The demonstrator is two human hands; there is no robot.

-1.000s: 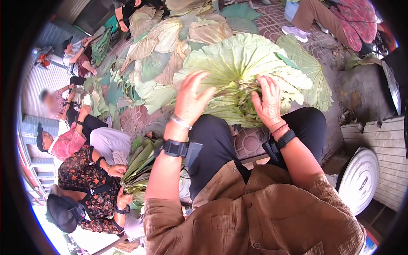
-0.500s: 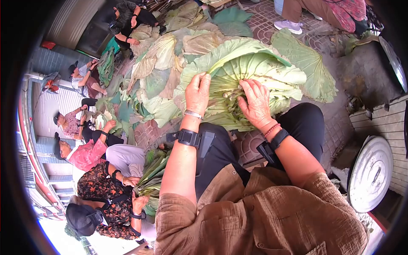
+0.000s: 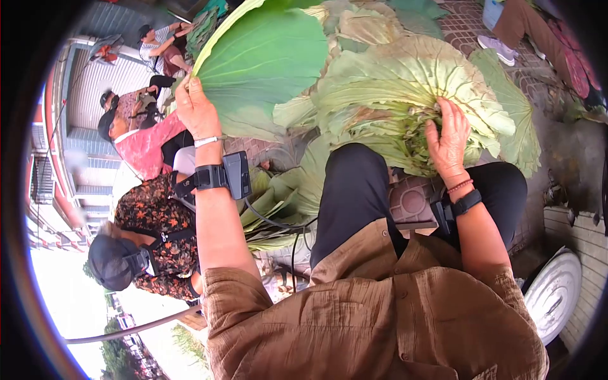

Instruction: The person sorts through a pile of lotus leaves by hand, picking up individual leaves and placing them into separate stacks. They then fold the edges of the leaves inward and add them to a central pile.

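My left hand [image 3: 199, 109] is raised at the left, its thumb and fingers pinching the edge of a large green lotus leaf [image 3: 269, 60]. The leaf hangs spread out to the right of that hand. My right hand [image 3: 451, 140] grips the gathered middle of a stack of pale, yellowish lotus leaves [image 3: 418, 69] above my knees. Browned stem ends [image 3: 421, 123] show beside its thumb; the fingertips are partly sunk among the folds.
More leaves [image 3: 367, 25] cover the brick paving beyond, and a broad one [image 3: 506, 107] lies at the right. Several people sit at the left, the nearest in a flowered shirt [image 3: 149, 206]. A round metal lid [image 3: 554, 294] leans by a tiled ledge [image 3: 573, 244].
My left hand has moved left, away from the stack, and lifted a green leaf with it. My right hand stays at the stack's middle. The view has turned left.
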